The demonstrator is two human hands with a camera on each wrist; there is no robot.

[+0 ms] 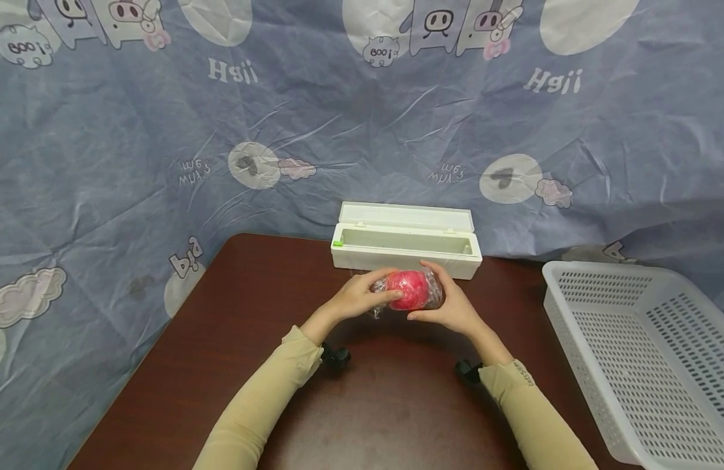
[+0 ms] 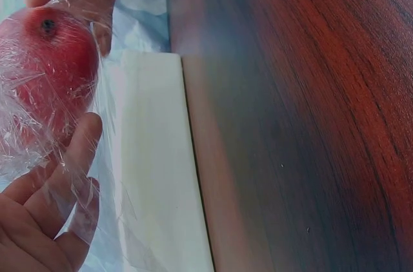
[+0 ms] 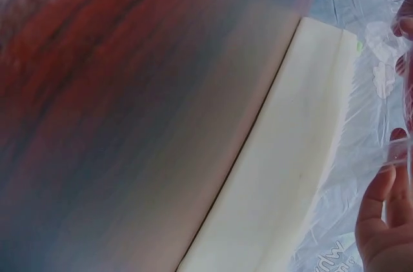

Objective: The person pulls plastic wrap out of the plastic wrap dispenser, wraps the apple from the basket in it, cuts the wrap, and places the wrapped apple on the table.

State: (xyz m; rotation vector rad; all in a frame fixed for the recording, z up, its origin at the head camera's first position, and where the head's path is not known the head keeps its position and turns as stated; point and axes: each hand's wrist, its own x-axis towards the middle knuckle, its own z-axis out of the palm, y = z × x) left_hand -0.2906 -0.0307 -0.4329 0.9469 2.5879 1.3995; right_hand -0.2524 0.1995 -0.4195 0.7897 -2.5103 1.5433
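A red apple (image 1: 410,289) wrapped in crinkled clear cling film is held up between both hands, in front of a white box. My left hand (image 1: 359,295) grips it from the left, thumb across its front. In the left wrist view my left hand's fingers (image 2: 82,143) reach the apple (image 2: 45,69) from below, with loose film over them. My right hand (image 1: 450,307) holds the film-covered right side, thumb below and fingers above. My right hand (image 3: 387,220) shows only partly in the right wrist view, beside stretched film.
The long white box (image 1: 405,258) stands at the table's back edge with its lid up and a green piece at its left end. A grey-white plastic basket (image 1: 579,365) sits at the right on the dark wood table (image 1: 220,339). A patterned blue cloth (image 1: 314,98) hangs behind.
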